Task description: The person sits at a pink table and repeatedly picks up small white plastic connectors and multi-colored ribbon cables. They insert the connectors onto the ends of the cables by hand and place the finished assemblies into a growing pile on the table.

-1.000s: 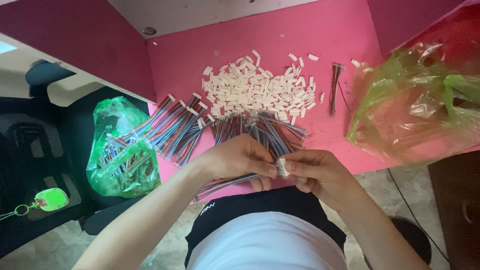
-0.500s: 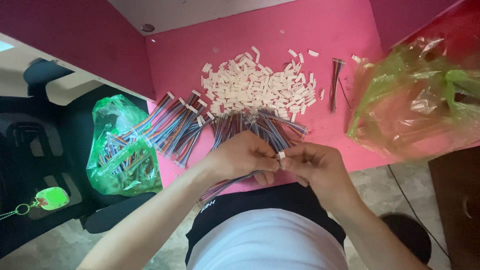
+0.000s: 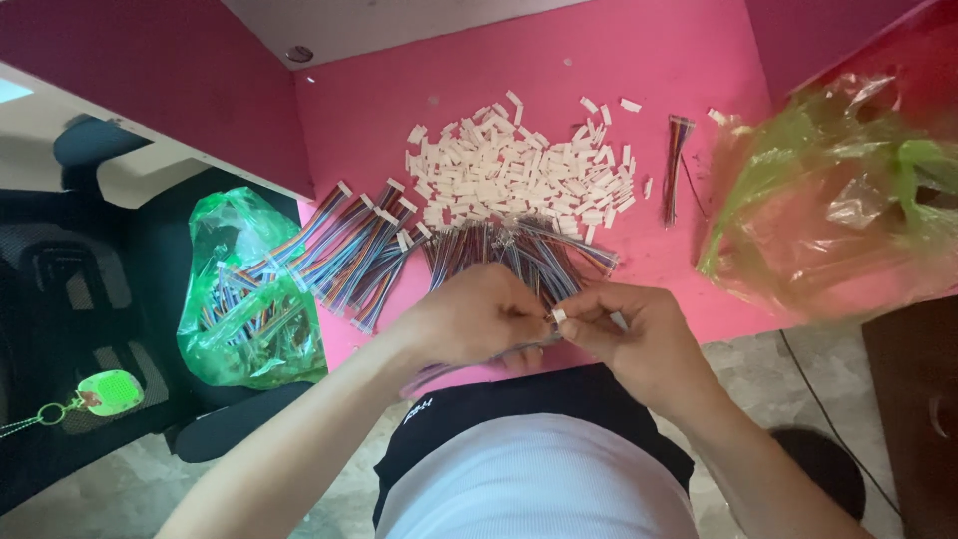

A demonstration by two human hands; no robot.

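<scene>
Near edge of pink worktop (image 3: 699,60): left hand (image 3: 474,319) closed on a wire bundle (image 3: 519,255), right hand (image 3: 639,334) pinching a small white connector (image 3: 560,315) against the wire ends between both hands; connector pile (image 3: 519,170) far, green bag (image 3: 249,299) left.
</scene>
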